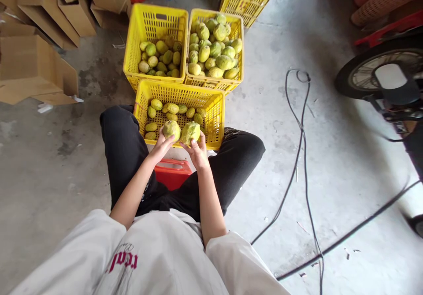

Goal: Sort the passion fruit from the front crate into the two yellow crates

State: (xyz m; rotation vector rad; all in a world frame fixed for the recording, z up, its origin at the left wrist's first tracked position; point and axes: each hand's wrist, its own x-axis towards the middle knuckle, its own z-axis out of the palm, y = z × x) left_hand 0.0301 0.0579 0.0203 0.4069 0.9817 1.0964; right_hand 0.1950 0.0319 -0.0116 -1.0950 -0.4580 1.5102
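Observation:
My left hand (161, 145) is closed around a rounded yellow-green fruit (172, 129) that looks like a small papaya. A second such fruit (191, 132), ridged and a little greener, is gripped from below and the right by my right hand (198, 150). The two fruits are side by side with a narrow gap between them. They are held above the near part of a yellow slatted crate (220, 117) between my knees. Inside that crate, several smaller yellow-green fruits (172, 108) lie loose on the bottom, some hidden behind my hands.
Beyond stand two more yellow crates, the left one (140, 21) partly filled and the right one (242, 43) heaped with fruit. A red stool (173, 176) shows between my legs. Cardboard boxes (29, 63) lie left; black cable (302, 132) and a motorcycle wheel (355, 72) are right.

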